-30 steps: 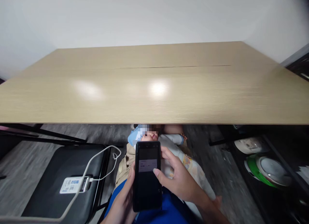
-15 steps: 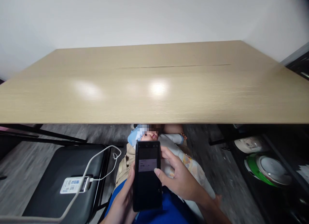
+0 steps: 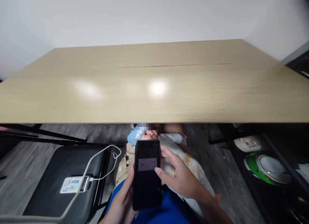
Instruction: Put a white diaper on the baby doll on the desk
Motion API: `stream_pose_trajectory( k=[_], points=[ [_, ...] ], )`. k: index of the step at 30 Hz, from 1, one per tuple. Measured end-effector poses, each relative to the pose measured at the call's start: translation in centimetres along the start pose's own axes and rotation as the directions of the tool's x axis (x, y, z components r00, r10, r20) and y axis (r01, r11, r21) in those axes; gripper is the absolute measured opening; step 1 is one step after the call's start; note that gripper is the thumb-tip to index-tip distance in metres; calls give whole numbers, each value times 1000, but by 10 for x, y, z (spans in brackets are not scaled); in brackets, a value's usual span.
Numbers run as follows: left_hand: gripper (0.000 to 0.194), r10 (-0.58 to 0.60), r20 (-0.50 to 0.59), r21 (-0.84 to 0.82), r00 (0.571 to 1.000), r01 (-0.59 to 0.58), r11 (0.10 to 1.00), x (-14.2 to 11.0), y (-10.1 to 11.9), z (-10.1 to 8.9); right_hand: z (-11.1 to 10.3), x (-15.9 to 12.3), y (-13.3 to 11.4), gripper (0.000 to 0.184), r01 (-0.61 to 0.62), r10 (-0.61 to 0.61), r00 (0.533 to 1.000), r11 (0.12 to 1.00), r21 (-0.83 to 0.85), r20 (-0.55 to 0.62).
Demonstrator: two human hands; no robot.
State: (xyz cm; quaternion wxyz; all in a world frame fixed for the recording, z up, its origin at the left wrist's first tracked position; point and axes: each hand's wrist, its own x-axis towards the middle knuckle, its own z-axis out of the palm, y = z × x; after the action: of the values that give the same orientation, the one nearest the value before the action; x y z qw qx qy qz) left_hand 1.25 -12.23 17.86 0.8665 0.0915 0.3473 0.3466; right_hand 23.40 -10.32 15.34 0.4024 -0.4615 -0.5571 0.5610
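A black smartphone (image 3: 147, 188) is upright in front of me, below the table's near edge, with a pale panel lit on its otherwise dark screen. My left hand (image 3: 124, 193) is closed round its left side, the thumb along the edge. My right hand (image 3: 180, 177) grips the right edge, its fingers partly behind the phone and its thumb at the side of the screen. Behind the phone, another person (image 3: 169, 142) in a light top and blue headwear is at my lap, partly hidden by the phone and table.
A bare wooden table (image 3: 154, 105) spans the view against a white wall. To the left, a black stool (image 3: 50, 166) bears a white device (image 3: 71, 184) with a white cable (image 3: 90, 161). On the right, a dark shelf holds a green-rimmed round item (image 3: 253, 169).
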Motion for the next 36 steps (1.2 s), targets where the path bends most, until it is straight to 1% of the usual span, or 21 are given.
stream_pose_trajectory(
  k=[4, 6, 8, 10, 11, 14, 15, 17, 18, 19, 21, 23, 25, 27, 29, 31, 36],
  points=[
    [61, -11, -109, 32, 994, 14, 999, -7, -3, -8, 1, 1, -1, 65, -3, 3, 1000, 1000, 0, -7],
    [61, -7, -118, 41, 993, 12, 999, -9, -3, -12, 0, 1, -2, 63, -8, 8, 1000, 1000, 2, -11],
    [62, -7, -99, 40, 995, 11, 999, -1, -1, -12, 0, 2, -4, 62, -12, 12, 1000, 1000, 3, -10],
    [64, 1, -82, 31, 997, 2, 1000, 24, 4, -5, 1, 2, -5, 62, -10, 10, 1000, 1000, 4, -9],
    [64, 11, -85, 24, 996, -9, 1000, 43, 8, 2, 1, 2, -5, 62, -6, 6, 1000, 1000, 6, -8],
    [61, 77, -138, 12, 987, -76, 997, 108, 17, 23, 2, 2, -6, 61, -4, 4, 1000, 1000, 22, -8],
    [61, 81, -140, 12, 987, -80, 997, 127, 18, 28, 3, 2, -5, 61, -6, 6, 1000, 1000, 27, -6],
    [60, 82, -130, 14, 988, -81, 997, 152, 19, 33, 3, 2, -5, 61, -8, 9, 1000, 1000, 30, -6],
    [60, 87, -127, 14, 988, -86, 996, 156, 19, 33, 3, 2, -6, 60, -9, 9, 1000, 1000, 30, -6],
    [59, 95, -129, 12, 987, -95, 995, 155, 18, 32, 3, 2, -6, 60, -9, 9, 1000, 1000, 29, -6],
    [60, 101, -135, 8, 986, -101, 995, 136, 17, 26, 3, 2, -6, 60, -11, 11, 1000, 999, 31, -5],
    [61, 66, -135, 11, 989, -65, 998, 102, 15, 17, 3, 2, -6, 60, -12, 12, 1000, 999, 38, -5],
    [63, 8, -130, 24, 991, -5, 1000, 60, 10, 6, 3, 3, -6, 60, -11, 11, 1000, 999, 38, -12],
    [61, -16, -142, 32, 990, 21, 999, 23, 4, -4, 3, 3, -6, 60, -10, 10, 1000, 999, 34, -15],
    [61, -20, -153, 31, 988, 25, 999, 0, -2, -10, 3, 3, -7, 60, -10, 10, 1000, 999, 31, -16],
    [63, -17, -153, 28, 988, 22, 999, -8, -4, -11, 3, 3, -7, 60, -12, 12, 1000, 1000, 28, -14],
    [63, -22, -133, 27, 991, 26, 999, -3, -2, -4, 1, 2, -5, 60, -5, 5, 1000, 1000, 20, -7]
  ],
)
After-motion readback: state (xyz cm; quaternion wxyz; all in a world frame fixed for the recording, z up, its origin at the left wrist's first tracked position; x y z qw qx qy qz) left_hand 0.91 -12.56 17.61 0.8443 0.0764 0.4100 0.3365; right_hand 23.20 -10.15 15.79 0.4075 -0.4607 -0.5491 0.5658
